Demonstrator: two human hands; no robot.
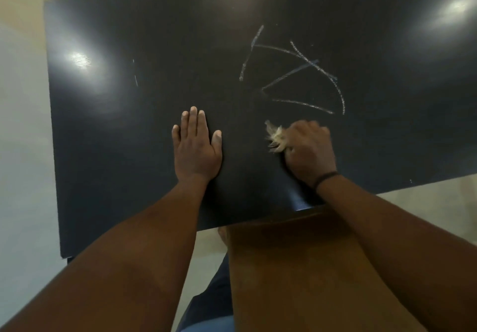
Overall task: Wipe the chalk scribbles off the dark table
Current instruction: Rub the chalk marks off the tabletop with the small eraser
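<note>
White chalk scribbles cross the dark table right of its middle, as several curved and straight strokes. A short faint chalk mark lies further left. My right hand grips a pale frayed rag and holds it on the table just below the scribbles; the rag sticks out to the left of my fist and looks blurred. My left hand rests flat on the table with fingers straight, left of the rag.
The table's near edge runs in front of my body, with my legs below it. Pale floor surrounds the table on the left and at the lower right. Bright light reflections sit on the tabletop.
</note>
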